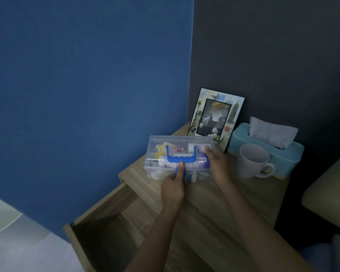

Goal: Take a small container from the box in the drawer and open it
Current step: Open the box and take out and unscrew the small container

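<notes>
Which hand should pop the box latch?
Left hand: its thumb already rests on the blue latch at the box front. Right hand steadies the box's right end.

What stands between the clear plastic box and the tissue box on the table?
In the head view, the white mug stands between the clear box and the teal tissue box; the right hand is there too.

A home bedroom corner: a light wooden bedside cabinet (pixel 234 203) with an open drawer (pixel 106 232) stands against blue and dark grey walls, carrying a decorated standing photo frame (pixel 214 114), a teal tissue box (pixel 283 154) and a white ceramic mug (pixel 251 161).
</notes>
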The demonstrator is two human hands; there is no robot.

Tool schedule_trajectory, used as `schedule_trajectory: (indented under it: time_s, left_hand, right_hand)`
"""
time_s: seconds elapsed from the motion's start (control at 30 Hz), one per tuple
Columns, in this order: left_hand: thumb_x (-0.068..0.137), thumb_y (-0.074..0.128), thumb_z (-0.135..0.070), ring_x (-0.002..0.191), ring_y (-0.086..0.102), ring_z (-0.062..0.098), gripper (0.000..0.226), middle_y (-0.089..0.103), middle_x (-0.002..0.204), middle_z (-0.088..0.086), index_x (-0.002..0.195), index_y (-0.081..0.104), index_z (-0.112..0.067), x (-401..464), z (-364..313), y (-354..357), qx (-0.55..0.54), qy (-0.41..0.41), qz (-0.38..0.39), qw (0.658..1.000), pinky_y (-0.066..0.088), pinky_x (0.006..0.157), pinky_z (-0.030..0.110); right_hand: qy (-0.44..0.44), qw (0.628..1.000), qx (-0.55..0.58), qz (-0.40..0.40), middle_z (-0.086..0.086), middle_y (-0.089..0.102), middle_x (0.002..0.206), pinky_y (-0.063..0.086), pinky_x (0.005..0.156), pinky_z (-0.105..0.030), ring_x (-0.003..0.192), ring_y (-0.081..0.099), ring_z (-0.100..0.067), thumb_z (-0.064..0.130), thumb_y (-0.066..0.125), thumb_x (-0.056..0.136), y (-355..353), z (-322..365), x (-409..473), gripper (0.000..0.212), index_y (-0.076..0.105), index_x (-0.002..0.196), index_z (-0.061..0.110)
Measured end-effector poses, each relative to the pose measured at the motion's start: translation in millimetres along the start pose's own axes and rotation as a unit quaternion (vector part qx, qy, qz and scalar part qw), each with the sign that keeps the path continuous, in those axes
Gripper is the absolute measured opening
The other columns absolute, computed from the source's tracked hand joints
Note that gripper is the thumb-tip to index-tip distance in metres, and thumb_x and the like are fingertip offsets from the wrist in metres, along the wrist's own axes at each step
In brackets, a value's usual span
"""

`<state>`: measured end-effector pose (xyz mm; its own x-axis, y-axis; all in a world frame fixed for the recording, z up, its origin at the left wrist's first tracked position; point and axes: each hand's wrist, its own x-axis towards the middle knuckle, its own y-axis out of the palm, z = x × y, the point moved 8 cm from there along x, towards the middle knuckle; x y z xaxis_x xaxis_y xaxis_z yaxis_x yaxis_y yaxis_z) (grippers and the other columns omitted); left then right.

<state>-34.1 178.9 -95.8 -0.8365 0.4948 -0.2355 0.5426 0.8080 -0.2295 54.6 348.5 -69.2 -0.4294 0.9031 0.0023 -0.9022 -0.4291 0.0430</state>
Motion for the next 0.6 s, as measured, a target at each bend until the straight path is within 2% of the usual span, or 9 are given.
schedule_trajectory:
  time_s: [0.1, 0.23, 0.33, 0.43, 0.5, 0.6]
  left_hand:
    - [0.081, 0.043, -0.072, 0.070, 0.069, 0.022, 0.079, 0.073, 0.069, 0.010, 0.072, 0.073, 0.000, -0.4, 1.8, 1.5, -0.042, -0.011, -0.012, 0.999, 0.053, 0.070, 0.035]
    - [0.086, 0.044, -0.065, 0.076, 0.070, 0.025, 0.072, 0.074, 0.074, 0.014, 0.075, 0.073, 0.000, -0.8, 2.4, 4.8, -0.066, -0.006, 0.003, 0.998, 0.054, 0.077, 0.036]
    - [0.091, 0.042, -0.058, 0.077, 0.068, 0.023, 0.069, 0.073, 0.077, 0.014, 0.079, 0.071, 0.003, -4.4, 0.0, 4.7, -0.085, 0.011, 0.009, 0.996, 0.051, 0.072, 0.029]
    - [0.096, 0.040, -0.048, 0.086, 0.066, 0.015, 0.054, 0.072, 0.088, 0.006, 0.094, 0.069, -0.003, -12.2, -1.5, 9.9, -0.127, 0.025, 0.054, 0.990, 0.047, 0.074, 0.021]
    - [0.098, 0.040, -0.041, 0.086, 0.064, 0.013, 0.043, 0.068, 0.086, 0.003, 0.091, 0.064, -0.007, -17.1, 0.9, 12.2, -0.137, 0.033, 0.089, 0.986, 0.046, 0.075, 0.020]
    - [0.097, 0.046, -0.029, 0.085, 0.062, 0.017, 0.023, 0.065, 0.086, 0.005, 0.089, 0.060, -0.013, -20.3, 13.4, 1.9, -0.160, 0.028, 0.088, 0.983, 0.051, 0.076, 0.023]
  right_hand:
    - [0.001, 1.000, -0.001, 0.001, 0.007, 0.069, 0.090, 0.050, 0.055, -0.012, 0.075, 0.067, -0.004, 0.025, 0.052, 0.096, 0.3, -0.7, 0.8, 0.022, 0.063, 0.114, 0.020]
    - [0.008, 1.000, -0.001, -0.001, 0.006, 0.070, 0.086, 0.051, 0.055, -0.017, 0.069, 0.068, -0.004, 0.026, 0.052, 0.096, 0.1, -4.1, 2.2, 0.021, 0.064, 0.111, 0.019]
    - [0.003, 1.000, -0.009, 0.004, 0.005, 0.070, 0.086, 0.051, 0.058, -0.022, 0.074, 0.069, -0.011, 0.028, 0.051, 0.096, 0.9, -4.8, 2.6, 0.022, 0.064, 0.111, 0.019]
    - [-0.001, 1.000, -0.008, 0.009, 0.005, 0.070, 0.088, 0.051, 0.055, -0.016, 0.071, 0.069, -0.005, 0.027, 0.051, 0.096, 1.0, -4.5, 3.7, 0.023, 0.063, 0.112, 0.018]
    - [0.000, 1.000, -0.015, 0.009, 0.005, 0.070, 0.087, 0.049, 0.050, -0.012, 0.066, 0.068, -0.002, 0.028, 0.050, 0.096, 0.4, -6.1, 4.1, 0.026, 0.064, 0.114, 0.016]
    - [0.009, 1.000, -0.025, 0.011, 0.002, 0.069, 0.087, 0.051, 0.050, -0.017, 0.067, 0.067, -0.007, 0.030, 0.050, 0.096, 0.6, -5.7, 3.0, 0.032, 0.062, 0.119, 0.011]
